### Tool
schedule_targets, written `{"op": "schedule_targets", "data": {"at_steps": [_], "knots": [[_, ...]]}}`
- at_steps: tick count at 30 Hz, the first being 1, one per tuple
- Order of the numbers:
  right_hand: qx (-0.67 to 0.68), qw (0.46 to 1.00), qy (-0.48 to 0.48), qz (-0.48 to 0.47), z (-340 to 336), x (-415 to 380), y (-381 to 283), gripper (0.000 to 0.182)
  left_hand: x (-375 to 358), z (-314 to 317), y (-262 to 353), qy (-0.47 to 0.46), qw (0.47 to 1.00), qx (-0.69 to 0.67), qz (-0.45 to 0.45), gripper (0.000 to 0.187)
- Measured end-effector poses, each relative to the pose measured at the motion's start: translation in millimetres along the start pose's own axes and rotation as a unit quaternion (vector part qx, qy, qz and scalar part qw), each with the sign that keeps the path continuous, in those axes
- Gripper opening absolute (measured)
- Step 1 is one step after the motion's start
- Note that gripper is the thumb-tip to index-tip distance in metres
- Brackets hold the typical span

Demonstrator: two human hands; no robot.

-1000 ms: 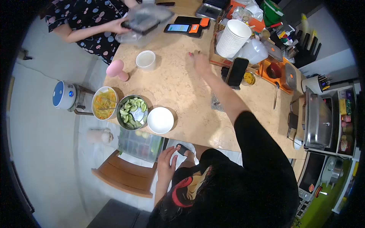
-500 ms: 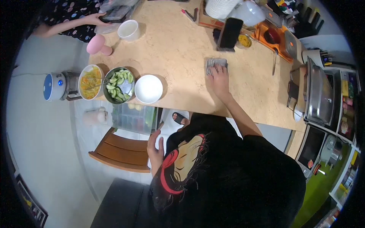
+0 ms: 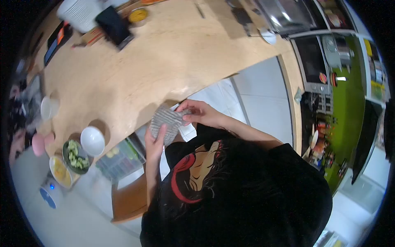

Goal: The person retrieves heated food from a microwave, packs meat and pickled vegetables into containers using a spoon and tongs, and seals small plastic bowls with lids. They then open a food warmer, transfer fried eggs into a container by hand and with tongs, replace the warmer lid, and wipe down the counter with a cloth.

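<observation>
A grey striped cloth is held up between both hands, just off the table's front edge. My left hand grips its lower left side, thumb over the fabric. The fingers of my right hand pinch the cloth's right end. Left of the cloth, on the table, stand a white bowl, a metal bowl of sliced cucumber and a bowl of yellow shreds.
A pink mushroom-shaped object and a white tub stand at the left, near another person's blurred clothing. At the back are a phone, stacked white containers and a yellow-filled jar. A wooden chair and plastic bin sit below the edge.
My right hand has lifted the cloth off the tabletop and brought it toward my body. My left hand has come up and taken hold too. The view has turned to the right.
</observation>
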State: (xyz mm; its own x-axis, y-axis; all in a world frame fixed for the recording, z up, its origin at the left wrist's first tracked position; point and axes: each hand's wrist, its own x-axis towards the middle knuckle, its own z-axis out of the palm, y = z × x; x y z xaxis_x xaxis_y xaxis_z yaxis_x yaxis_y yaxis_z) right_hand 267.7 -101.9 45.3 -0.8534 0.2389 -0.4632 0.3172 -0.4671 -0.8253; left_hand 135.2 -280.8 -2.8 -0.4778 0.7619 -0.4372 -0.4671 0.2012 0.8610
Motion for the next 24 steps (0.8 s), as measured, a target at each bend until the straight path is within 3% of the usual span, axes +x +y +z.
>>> {"op": "schedule_targets", "data": {"at_steps": [1, 2, 4, 6, 8, 9, 11, 12, 13, 14, 15, 16, 18, 20, 21, 22, 23, 24], "knots": [[-0.053, 0.998, 0.008, 0.023, -21, -9, 10, 0.025, 0, 9, -4, 0.012, 1.0, -0.003, -0.009, 0.038], [-0.202, 0.978, 0.039, 0.022, -48, -18, 32, 0.026, -3, 17, -5, 0.019, 0.999, -0.024, -0.039, 0.039], [-0.259, 0.954, 0.149, 0.001, -82, -53, 22, 0.021, -10, 49, 1, 0.008, 0.997, -0.041, -0.062, 0.04], [-0.296, 0.914, 0.275, -0.031, -147, -76, 35, 0.015, -13, 85, 8, 0.028, 0.999, 0.026, 0.005, 0.041], [-0.357, 0.827, 0.423, -0.098, -247, -101, 19, 0.013, -3, 117, -10, 0.017, 0.995, 0.073, 0.062, 0.042], [-0.321, 0.809, 0.482, -0.098, -317, -108, 19, 0.015, 3, 135, -20, 0.008, 0.987, 0.118, 0.109, 0.043], [-0.421, 0.695, 0.545, -0.204, -411, -120, -25, 0.017, 9, 187, -9, 0.009, 0.988, 0.138, 0.062, 0.041], [-0.487, 0.618, 0.575, -0.226, -455, -135, -39, 0.018, 17, 225, -6, 0.003, 0.999, 0.046, 0.005, 0.04], [-0.472, 0.613, 0.596, -0.214, -484, -157, -33, 0.018, 29, 265, -5, -0.014, 0.997, -0.041, -0.062, 0.039], [-0.464, 0.601, 0.614, -0.216, -500, -175, -26, 0.019, 35, 296, -11, 0.018, 0.997, -0.053, -0.052, 0.043], [-0.46, 0.584, 0.63, -0.225, -516, -194, -25, 0.021, 46, 316, -15, -0.008, 0.998, -0.039, -0.055, 0.043], [-0.429, 0.586, 0.671, -0.149, -528, -212, -7, 0.023, 56, 336, -16, -0.044, 0.993, -0.08, -0.071, 0.048], [-0.476, 0.5, 0.711, -0.132, -517, -276, 25, 0.028, 72, 390, -2, -0.12, 0.967, -0.195, -0.113, 0.062], [-0.495, 0.465, 0.732, -0.046, -543, -331, 60, 0.036, 122, 489, 33, -0.246, 0.968, -0.031, -0.043, 0.066], [-0.519, 0.417, 0.746, -0.013, -552, -358, 88, 0.039, 151, 530, 40, -0.27, 0.961, 0.061, 0.019, 0.065], [-0.494, 0.436, 0.752, 0.012, -537, -378, 92, 0.041, 165, 569, 75, -0.304, 0.912, 0.245, 0.126, 0.065], [-0.488, 0.477, 0.729, 0.047, -522, -390, 89, 0.041, 184, 606, 109, -0.35, 0.857, 0.31, 0.217, 0.066], [-0.478, 0.501, 0.719, 0.062, -510, -392, 92, 0.037, 214, 635, 129, -0.34, 0.846, 0.342, 0.227, 0.064]]}}
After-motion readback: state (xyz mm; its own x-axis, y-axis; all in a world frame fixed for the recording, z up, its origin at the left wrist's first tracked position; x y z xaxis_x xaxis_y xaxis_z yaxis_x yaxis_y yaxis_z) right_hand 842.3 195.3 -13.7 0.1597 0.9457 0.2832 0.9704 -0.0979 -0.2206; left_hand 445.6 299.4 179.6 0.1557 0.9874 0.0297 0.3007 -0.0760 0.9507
